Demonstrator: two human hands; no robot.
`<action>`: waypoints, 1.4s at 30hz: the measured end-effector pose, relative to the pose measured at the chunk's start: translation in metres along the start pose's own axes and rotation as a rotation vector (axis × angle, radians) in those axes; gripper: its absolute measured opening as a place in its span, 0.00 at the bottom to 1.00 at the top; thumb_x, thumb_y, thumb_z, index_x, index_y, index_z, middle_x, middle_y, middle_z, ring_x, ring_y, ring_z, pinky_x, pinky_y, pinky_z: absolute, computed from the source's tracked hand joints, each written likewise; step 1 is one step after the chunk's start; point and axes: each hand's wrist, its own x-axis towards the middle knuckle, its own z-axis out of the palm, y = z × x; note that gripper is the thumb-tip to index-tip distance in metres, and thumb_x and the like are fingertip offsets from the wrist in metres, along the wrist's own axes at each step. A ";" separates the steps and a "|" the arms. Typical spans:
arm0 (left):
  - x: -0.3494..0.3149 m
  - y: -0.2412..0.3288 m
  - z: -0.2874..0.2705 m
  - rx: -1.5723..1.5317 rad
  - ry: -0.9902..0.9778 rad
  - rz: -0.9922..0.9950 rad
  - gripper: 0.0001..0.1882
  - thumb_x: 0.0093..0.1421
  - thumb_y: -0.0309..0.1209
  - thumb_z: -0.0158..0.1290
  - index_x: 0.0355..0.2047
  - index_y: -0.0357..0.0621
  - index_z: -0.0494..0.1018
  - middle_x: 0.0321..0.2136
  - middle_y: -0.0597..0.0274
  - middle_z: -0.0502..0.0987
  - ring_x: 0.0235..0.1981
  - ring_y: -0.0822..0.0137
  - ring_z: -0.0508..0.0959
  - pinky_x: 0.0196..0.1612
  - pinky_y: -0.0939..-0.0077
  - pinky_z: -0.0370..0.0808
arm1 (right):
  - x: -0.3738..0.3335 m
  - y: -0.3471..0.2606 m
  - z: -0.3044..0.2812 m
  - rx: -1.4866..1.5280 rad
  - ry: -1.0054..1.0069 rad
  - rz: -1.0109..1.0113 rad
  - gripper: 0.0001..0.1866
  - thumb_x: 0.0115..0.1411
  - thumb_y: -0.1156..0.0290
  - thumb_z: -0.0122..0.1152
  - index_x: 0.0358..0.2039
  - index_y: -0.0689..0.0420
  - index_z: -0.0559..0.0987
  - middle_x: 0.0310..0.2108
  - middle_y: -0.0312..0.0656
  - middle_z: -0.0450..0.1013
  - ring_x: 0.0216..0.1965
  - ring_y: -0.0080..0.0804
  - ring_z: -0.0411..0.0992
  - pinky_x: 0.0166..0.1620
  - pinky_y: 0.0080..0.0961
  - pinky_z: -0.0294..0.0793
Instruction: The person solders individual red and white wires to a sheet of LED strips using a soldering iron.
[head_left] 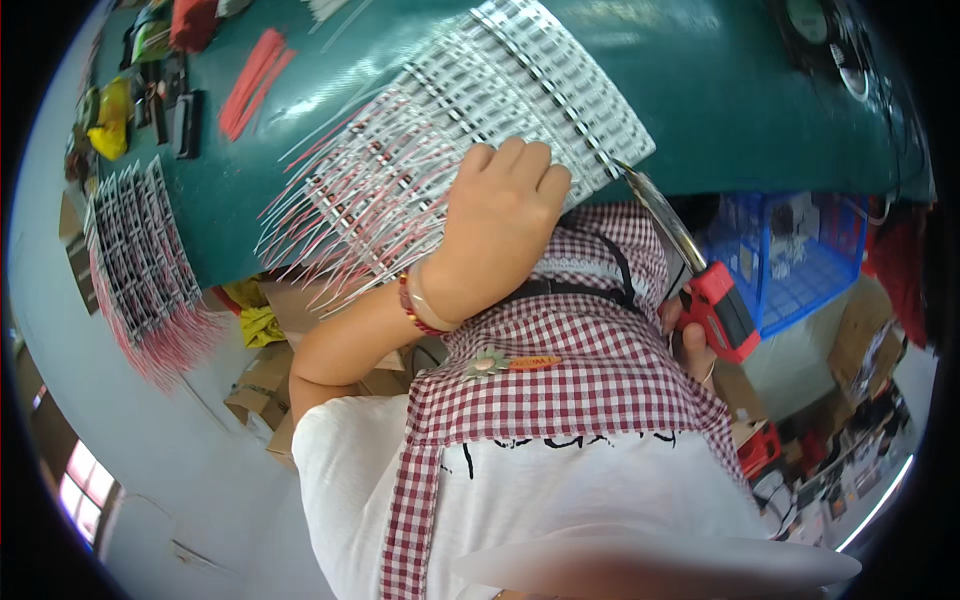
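A panel of pale circuit boards (570, 60) in rows lies tilted on the green table mat, close to my body. Many thin red and white wires (300, 235) stick out from its left side. My left hand (507, 215) rests on the panel's near part with its fingers curled in; what they hold, if anything, is hidden. In my right hand (688, 340) is a soldering iron (725, 312) with a red and black handle. Its metal shaft points up and left, and the tip is at the panel's lower right edge. The handle hides part of my right hand.
Another wired board panel (145, 255) hangs over the table's left edge. Red wires (255, 85), dark tools (185, 125) and a yellow object (112, 118) lie at far left. At right are a blue plastic basket (790, 260) and a dark device with cables (825, 30).
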 end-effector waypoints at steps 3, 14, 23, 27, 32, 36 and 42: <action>0.030 -0.037 -0.027 0.021 0.036 -0.058 0.04 0.51 0.28 0.59 0.24 0.43 0.75 0.23 0.57 0.73 0.28 0.54 0.75 0.30 0.60 0.69 | 0.011 -0.010 0.003 -0.008 0.064 -0.095 0.36 0.59 0.41 0.59 0.49 0.64 0.70 0.22 0.37 0.68 0.23 0.25 0.66 0.31 0.24 0.67; 0.117 -0.184 -0.006 0.466 0.288 -0.302 0.08 0.53 0.36 0.59 0.27 0.45 0.79 0.34 0.58 0.79 0.42 0.57 0.78 0.41 0.55 0.72 | 0.043 -0.028 0.007 0.105 0.024 -0.405 0.32 0.64 0.48 0.54 0.53 0.65 0.65 0.20 0.39 0.66 0.19 0.24 0.64 0.25 0.22 0.65; 0.019 -0.245 -0.085 0.571 0.035 -0.724 0.20 0.51 0.41 0.63 0.43 0.47 0.77 0.46 0.58 0.74 0.51 0.56 0.72 0.48 0.56 0.71 | 0.065 -0.050 0.024 0.131 0.059 -0.311 0.34 0.62 0.46 0.58 0.53 0.65 0.65 0.21 0.40 0.67 0.19 0.25 0.64 0.24 0.22 0.66; -0.025 -0.272 -0.073 0.472 0.203 -0.635 0.24 0.53 0.43 0.62 0.47 0.45 0.76 0.46 0.55 0.72 0.52 0.54 0.70 0.49 0.52 0.69 | 0.083 -0.053 0.032 0.117 -0.047 -0.329 0.33 0.63 0.47 0.56 0.53 0.65 0.65 0.22 0.40 0.67 0.19 0.24 0.64 0.23 0.20 0.66; -0.031 -0.252 -0.071 0.254 0.168 -0.608 0.19 0.53 0.38 0.61 0.44 0.46 0.77 0.42 0.56 0.73 0.48 0.53 0.72 0.48 0.57 0.71 | 0.079 -0.067 0.038 0.078 -0.076 -0.384 0.30 0.65 0.50 0.52 0.52 0.66 0.64 0.22 0.41 0.67 0.19 0.24 0.63 0.23 0.21 0.66; -0.036 -0.236 -0.071 0.307 0.247 -0.547 0.13 0.56 0.34 0.58 0.40 0.45 0.77 0.37 0.57 0.74 0.44 0.52 0.73 0.44 0.58 0.71 | 0.075 -0.070 0.045 0.080 -0.054 -0.410 0.27 0.67 0.53 0.49 0.53 0.66 0.64 0.22 0.41 0.67 0.18 0.24 0.62 0.24 0.21 0.65; -0.031 -0.239 -0.076 0.250 0.234 -0.554 0.07 0.58 0.32 0.55 0.32 0.43 0.77 0.33 0.57 0.76 0.42 0.53 0.74 0.42 0.57 0.70 | 0.076 -0.075 0.052 0.058 0.004 -0.409 0.30 0.65 0.50 0.53 0.52 0.65 0.65 0.21 0.41 0.67 0.18 0.25 0.63 0.24 0.23 0.67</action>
